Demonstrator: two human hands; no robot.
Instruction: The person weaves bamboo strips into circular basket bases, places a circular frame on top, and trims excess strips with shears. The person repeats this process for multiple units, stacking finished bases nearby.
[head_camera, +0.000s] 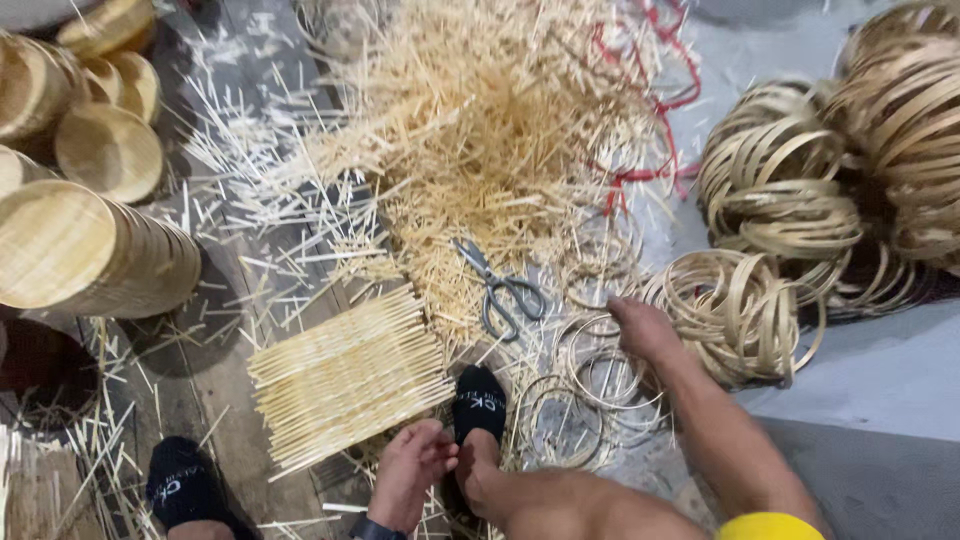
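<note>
My right hand reaches forward onto loose thin bamboo rings lying on the floor, its fingers curled down over one ring. My left hand rests low by my knee, fingers curled. It sits just below the near corner of a flat woven mat of bamboo sticks and beside my black-socked foot. I see nothing in the left hand. Grey scissors lie closed on the sticks, just left of my right hand.
A big heap of cut bamboo sticks with red cord fills the top middle. Bundles of bamboo hoops lie at the right. Stacked woven baskets stand at the left. My other socked foot is at the bottom left.
</note>
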